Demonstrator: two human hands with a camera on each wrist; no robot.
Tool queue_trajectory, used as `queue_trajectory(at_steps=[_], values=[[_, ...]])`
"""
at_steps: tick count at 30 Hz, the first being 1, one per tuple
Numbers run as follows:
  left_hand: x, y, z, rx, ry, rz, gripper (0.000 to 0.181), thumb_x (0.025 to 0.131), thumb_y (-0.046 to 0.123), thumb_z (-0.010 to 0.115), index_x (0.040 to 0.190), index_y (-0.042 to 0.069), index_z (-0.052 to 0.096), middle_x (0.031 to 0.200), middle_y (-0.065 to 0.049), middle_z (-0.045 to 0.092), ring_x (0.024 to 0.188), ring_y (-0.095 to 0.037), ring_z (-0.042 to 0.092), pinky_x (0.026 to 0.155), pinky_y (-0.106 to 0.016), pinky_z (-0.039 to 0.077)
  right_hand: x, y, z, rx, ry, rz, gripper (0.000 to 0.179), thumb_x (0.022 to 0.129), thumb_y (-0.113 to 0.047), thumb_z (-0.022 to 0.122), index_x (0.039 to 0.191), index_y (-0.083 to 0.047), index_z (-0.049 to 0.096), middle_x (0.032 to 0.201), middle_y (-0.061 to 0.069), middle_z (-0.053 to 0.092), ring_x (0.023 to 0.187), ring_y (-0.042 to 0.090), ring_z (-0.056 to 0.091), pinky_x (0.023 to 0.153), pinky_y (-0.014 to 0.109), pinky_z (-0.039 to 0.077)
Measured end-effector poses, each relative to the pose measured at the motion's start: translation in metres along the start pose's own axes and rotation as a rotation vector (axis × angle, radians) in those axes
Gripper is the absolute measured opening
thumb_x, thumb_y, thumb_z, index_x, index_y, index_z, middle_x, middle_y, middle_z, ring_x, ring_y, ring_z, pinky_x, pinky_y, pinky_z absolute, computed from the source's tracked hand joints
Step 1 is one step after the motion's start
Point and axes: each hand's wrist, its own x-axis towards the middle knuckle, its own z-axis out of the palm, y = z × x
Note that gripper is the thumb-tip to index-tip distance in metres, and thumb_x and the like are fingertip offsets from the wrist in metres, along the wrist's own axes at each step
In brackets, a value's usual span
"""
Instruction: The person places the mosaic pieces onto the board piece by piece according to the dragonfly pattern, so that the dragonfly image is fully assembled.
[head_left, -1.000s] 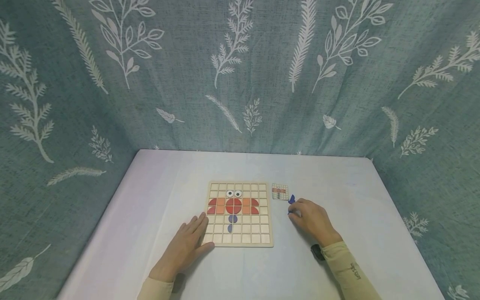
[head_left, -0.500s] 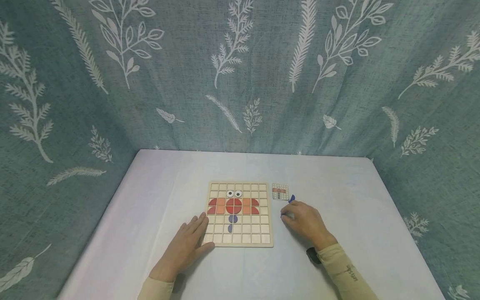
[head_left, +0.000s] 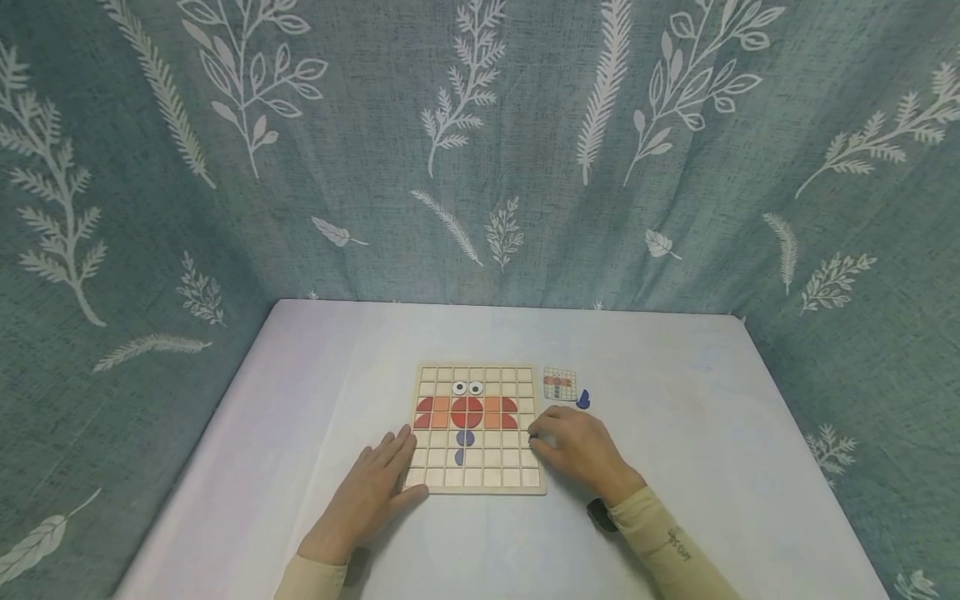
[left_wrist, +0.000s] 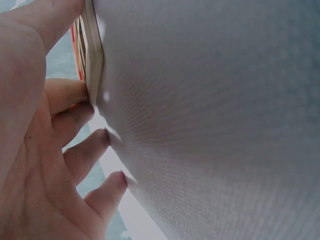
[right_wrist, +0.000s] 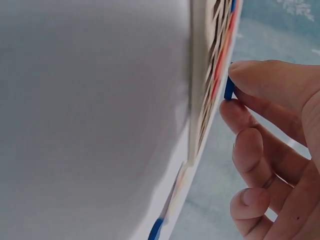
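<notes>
A wooden grid board lies on the table, holding a red circle of pieces, orange squares, two eye pieces and blue pieces below the circle. My left hand rests at the board's lower left corner, fingers spread and thumb over the near edge. In the left wrist view the fingertips touch the board's side and the cloth. My right hand is over the board's right edge. Between thumb and forefinger it pinches a small blue piece, seen edge-on in the right wrist view.
A small pattern card lies right of the board's upper corner. Beside the card are loose blue pieces. A white cloth covers the table, and a green leaf-patterned curtain stands behind and at both sides.
My right hand has moved left with the pinched blue piece, from beside the card to the board's right edge. The loose blue pieces now show fully. My left hand stays put.
</notes>
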Motion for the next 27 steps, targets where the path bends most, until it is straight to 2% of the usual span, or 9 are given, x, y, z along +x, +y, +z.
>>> queue_trajectory(at_steps=[8, 20, 27], values=[[0.0, 0.001, -0.001, -0.005, -0.003, 0.0, 0.079, 0.096, 0.047, 0.067, 0.153, 0.0, 0.041, 0.16, -0.017, 0.036, 0.145, -0.042, 0.036, 0.116, -0.063, 0.031, 0.016, -0.025, 0.008, 0.036, -0.05, -0.01, 0.011, 0.082, -0.02, 0.084, 0.091, -0.019, 0.078, 0.096, -0.005, 0.074, 0.087, 0.013, 0.071, 0.073, 0.031, 0.06], [-0.001, 0.0, -0.001, -0.004, 0.002, -0.003, 0.079, 0.095, 0.046, 0.068, 0.153, 0.001, 0.041, 0.161, -0.016, 0.036, 0.145, -0.041, 0.036, 0.116, -0.063, 0.031, 0.031, -0.049, 0.022, 0.083, -0.058, -0.11, 0.011, 0.081, -0.017, 0.084, 0.091, -0.02, 0.079, 0.093, -0.009, 0.072, 0.084, 0.009, 0.069, 0.072, 0.028, 0.058], [-0.002, 0.0, -0.001, -0.012, 0.019, 0.001, 0.078, 0.095, 0.046, 0.069, 0.153, 0.001, 0.042, 0.16, -0.016, 0.037, 0.144, -0.042, 0.037, 0.115, -0.064, 0.032, 0.037, -0.061, 0.031, 0.056, -0.136, -0.103, 0.008, 0.083, -0.019, 0.083, 0.09, -0.022, 0.08, 0.09, -0.01, 0.072, 0.082, 0.007, 0.067, 0.069, 0.026, 0.057]])
